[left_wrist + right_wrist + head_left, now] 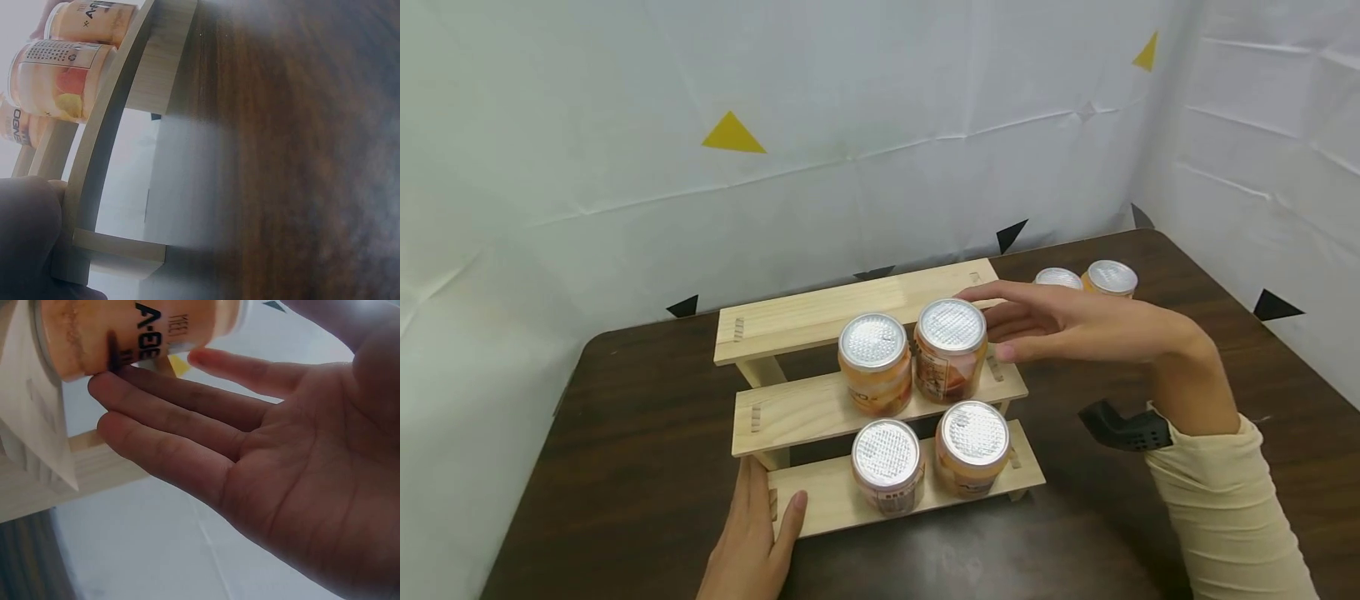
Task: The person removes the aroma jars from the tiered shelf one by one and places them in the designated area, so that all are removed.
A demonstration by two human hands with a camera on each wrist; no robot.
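Observation:
A three-tier wooden rack (816, 304) stands on the dark table. Two orange cans with silvery lids stand on its middle step: a left can (874, 367) and a right can (951, 350). Two more, a left front can (887, 467) and a right front can (972, 450), stand on the lowest step. My right hand (1060, 325) is beside the right middle can, its fingers extended; in the right wrist view the fingertips (109, 390) are at the can's side. At the lowest step's left end, my left hand (752, 533) holds the rack, thumb over the board.
Two more cans (1111, 279) stand at the table's back right, partly behind my right hand. The top step of the rack is bare wood. White sheeting (850, 100) with yellow and black triangles hangs behind and beside the dark table (647, 450).

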